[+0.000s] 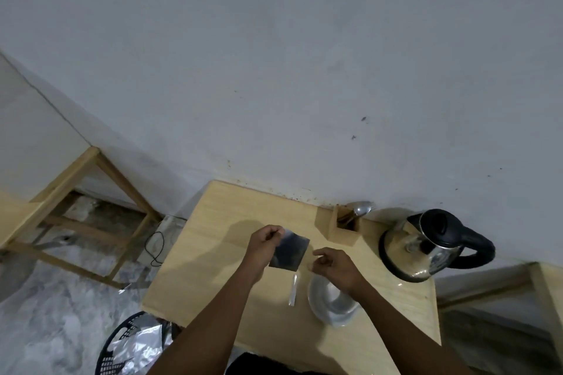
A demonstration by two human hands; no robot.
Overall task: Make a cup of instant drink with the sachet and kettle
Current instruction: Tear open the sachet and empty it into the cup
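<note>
Sachet (289, 250), silvery, held above wooden table (213, 253), its top corner pinched in left hand (264, 242); right hand (333, 263) w/ fingers curled, holding nothing visible, over white cup (329, 301). Kettle (426, 246) stands at right

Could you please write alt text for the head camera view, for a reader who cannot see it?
Over a wooden table, the left hand pinches a dark foil sachet by its top corner while the right hand hovers closed beside it, above a white cup. A torn strip lies beside the cup, with a steel kettle at the right.
</note>
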